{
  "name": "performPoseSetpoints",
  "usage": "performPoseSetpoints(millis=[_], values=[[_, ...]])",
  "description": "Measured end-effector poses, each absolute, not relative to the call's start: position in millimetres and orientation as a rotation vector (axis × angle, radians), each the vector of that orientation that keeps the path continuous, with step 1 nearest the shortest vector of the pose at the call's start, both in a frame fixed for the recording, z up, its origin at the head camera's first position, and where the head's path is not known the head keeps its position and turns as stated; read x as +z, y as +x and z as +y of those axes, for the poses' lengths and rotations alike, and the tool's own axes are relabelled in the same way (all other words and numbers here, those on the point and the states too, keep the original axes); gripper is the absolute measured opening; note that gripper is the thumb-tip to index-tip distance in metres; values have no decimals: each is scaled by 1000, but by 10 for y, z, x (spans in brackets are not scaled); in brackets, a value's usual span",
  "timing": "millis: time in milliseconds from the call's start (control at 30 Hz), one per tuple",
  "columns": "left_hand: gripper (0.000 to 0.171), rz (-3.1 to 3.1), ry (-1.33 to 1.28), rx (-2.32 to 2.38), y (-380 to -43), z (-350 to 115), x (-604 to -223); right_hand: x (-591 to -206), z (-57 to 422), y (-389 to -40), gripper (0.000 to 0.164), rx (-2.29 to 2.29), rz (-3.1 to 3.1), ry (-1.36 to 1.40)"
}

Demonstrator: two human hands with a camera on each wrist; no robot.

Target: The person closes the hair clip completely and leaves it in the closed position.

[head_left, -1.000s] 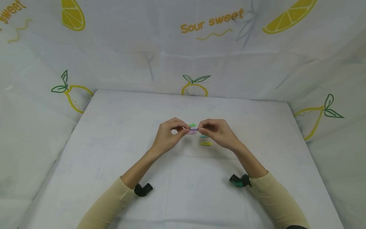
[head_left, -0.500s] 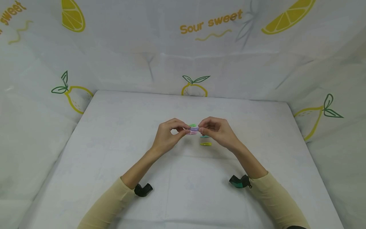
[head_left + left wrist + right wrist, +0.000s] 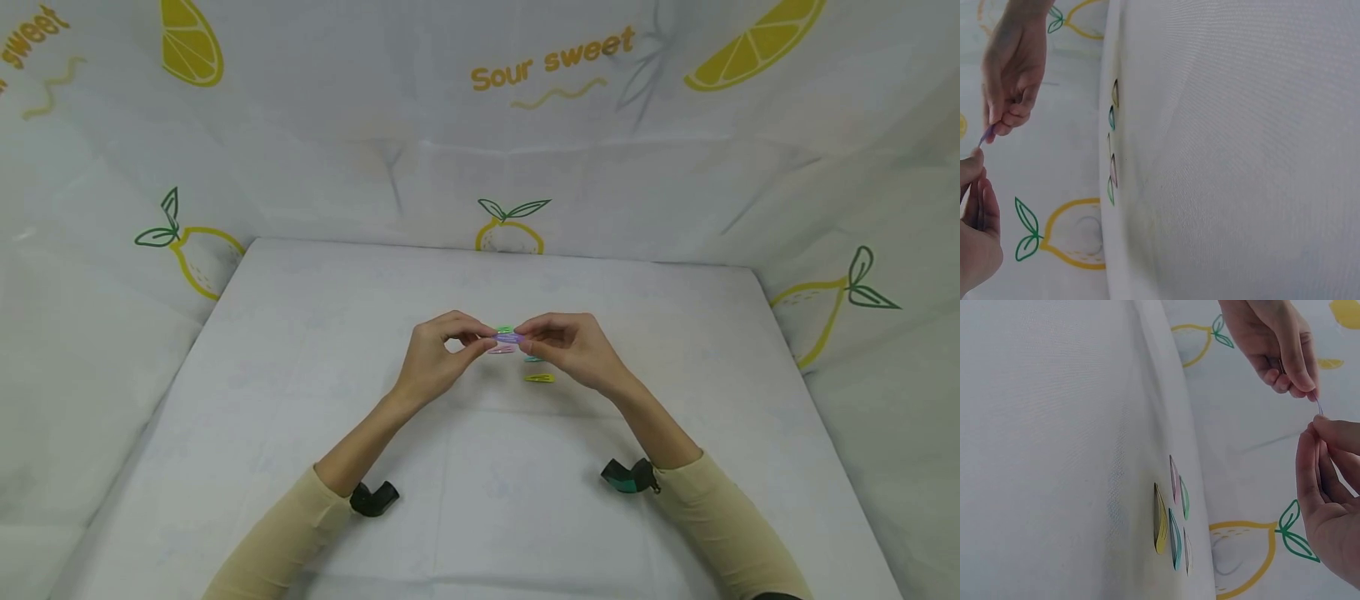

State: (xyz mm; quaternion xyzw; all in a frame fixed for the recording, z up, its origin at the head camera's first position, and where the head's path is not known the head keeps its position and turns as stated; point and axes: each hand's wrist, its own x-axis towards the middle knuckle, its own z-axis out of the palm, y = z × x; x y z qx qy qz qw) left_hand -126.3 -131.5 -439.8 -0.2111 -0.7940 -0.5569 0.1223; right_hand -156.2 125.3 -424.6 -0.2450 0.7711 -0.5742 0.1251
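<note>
Above the table, a purple snap hair clip (image 3: pixel 508 338) is held at both ends. My left hand (image 3: pixel 442 354) pinches its left end between thumb and fingers; my right hand (image 3: pixel 573 350) pinches the other end. Beneath the hands lie a green hair clip (image 3: pixel 505 330), a pink hair clip (image 3: pixel 501 350), a teal hair clip (image 3: pixel 534 359) partly covered by the right hand, and a yellow hair clip (image 3: pixel 539 378). The right wrist view also has a pale hair clip (image 3: pixel 1189 552) beside the teal one; I cannot make it out in the head view.
A white cloth covers the table (image 3: pixel 480 500). Behind it and at both sides hangs a white curtain (image 3: pixel 337 167) with lemon prints. Black curved pieces, one on the left wrist (image 3: pixel 375 498) and one on the right wrist (image 3: pixel 628 475), stick out over the table.
The purple hair clip has tilted, from a thin edge to its broad face showing in the head view. Both hands keep their pinch and have barely moved. The clips on the table lie unchanged.
</note>
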Motion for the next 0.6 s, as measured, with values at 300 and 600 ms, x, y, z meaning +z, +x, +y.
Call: performPoseSetpoints(millis=[300,600], values=[[11,-2335,-601,-1632,-1248,-1311,-4359,-4238,1264,-1560,21,-1664,2266,-732],[11,-2378,-604,-1622,-1235,-1327,-4373,-4257,1273,-1556,18,-1667,2274,-733]])
